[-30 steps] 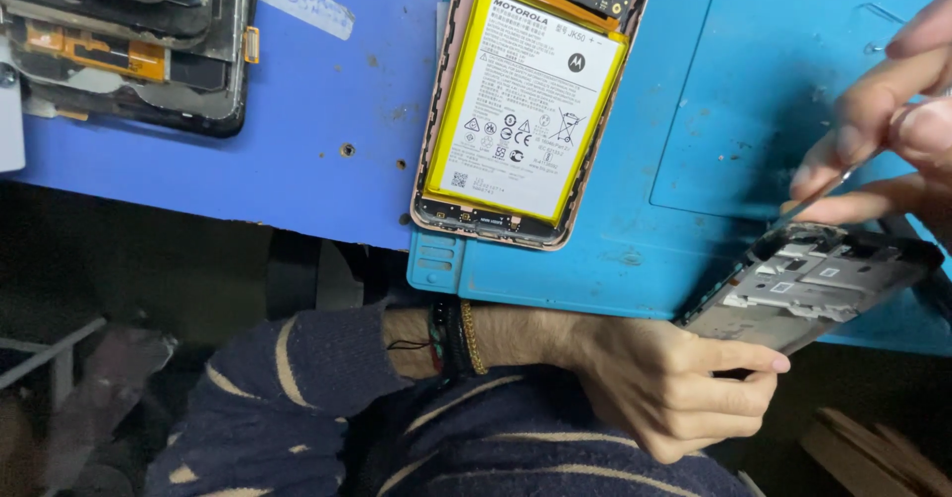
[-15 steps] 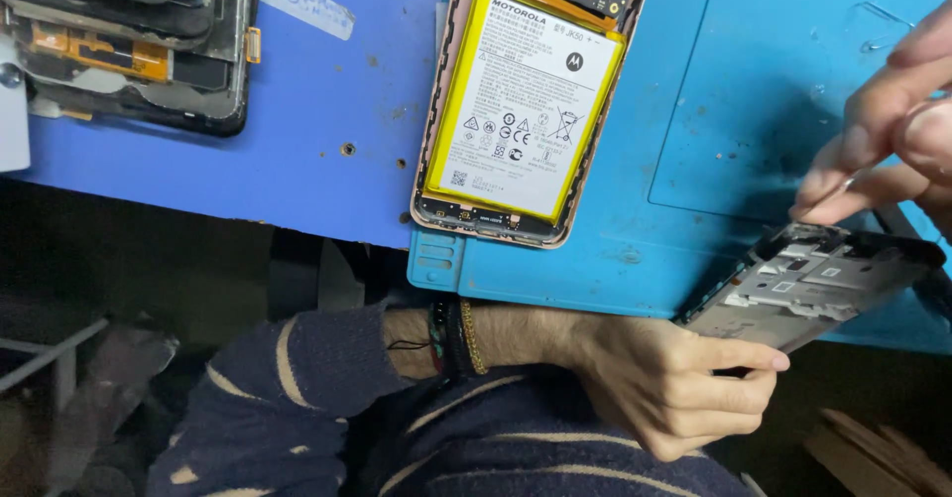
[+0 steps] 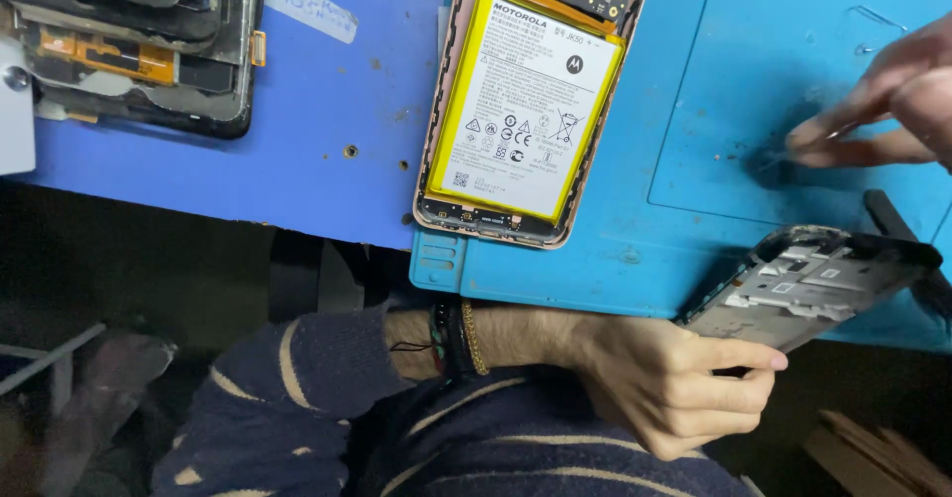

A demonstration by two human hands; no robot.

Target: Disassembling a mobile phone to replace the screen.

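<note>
Flanking opened phone (image 3: 521,110) (battery exposed), stacked phones (image 3: 139,41)

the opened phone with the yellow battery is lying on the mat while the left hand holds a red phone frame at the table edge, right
Not quite: in the head view the phone frame held by the left hand is grey and black, not red. The opened phone with the yellow battery does lie on the mat.

The right hand (image 3: 892,100) has lifted off the phone frame (image 3: 808,284); its fingertips (image 3: 805,143) now touch the blue mat (image 3: 694,90).

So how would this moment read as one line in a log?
left hand: holds phone frame | right hand: fingertips pinched on blue mat | opened phone: lies on mat, battery exposed
</note>
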